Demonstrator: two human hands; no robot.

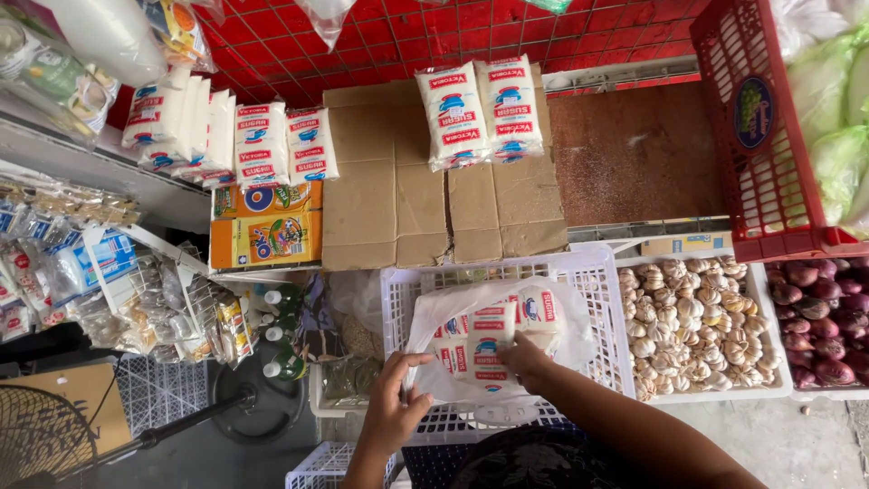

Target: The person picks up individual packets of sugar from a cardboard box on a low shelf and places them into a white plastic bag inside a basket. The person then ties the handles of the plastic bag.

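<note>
A clear plastic bag (543, 358) lies in a white slotted crate (597, 281) and holds several white sugar packs with red and blue print. My left hand (395, 409) pinches the bag's near left edge. My right hand (523, 359) reaches into the bag and grips one sugar pack (489, 349) at its lower end. Two more sugar packs (480, 110) lean upright on flattened brown cardboard (398, 195) further back, and a row of the same packs (231, 136) stands to the left.
A white crate of garlic (692, 326) sits right of the bag. Red onions (824, 317) fill the crate beyond it. A red basket (756, 136) with green vegetables stands at the upper right. Orange boxes (267, 226), hanging snack packets (54, 263), green bottles (281, 335) and a fan (45, 435) are at left.
</note>
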